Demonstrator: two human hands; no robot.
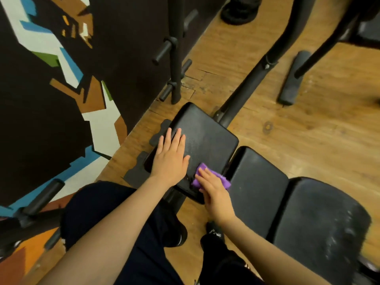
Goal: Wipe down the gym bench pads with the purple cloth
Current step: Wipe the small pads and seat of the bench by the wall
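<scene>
1. Head view looks down on a black gym bench with three pads in a row; the end pad lies nearest the wall, the middle pad beside it, and the long pad runs toward the lower right.
2. The left hand lies flat on the left edge of the end pad, fingers straight and spread, holding nothing.
3. The right hand presses the purple cloth onto the near right corner of that pad, just beside the gap to the middle pad. Its fingers lie nearly straight over the cloth rather than wrapped round it.
4. The cloth looks soft, light and limp, bunched under the palm; I judge it best gathered into a wad and driven by flat pressure.
5. The pads look like smooth vinyl with rounded corners, likely firm and a little slick; the end pad shows a faint sheen, and the long pad shows pale smears.
6. Below is a worn wooden floor with visible grain.
</scene>
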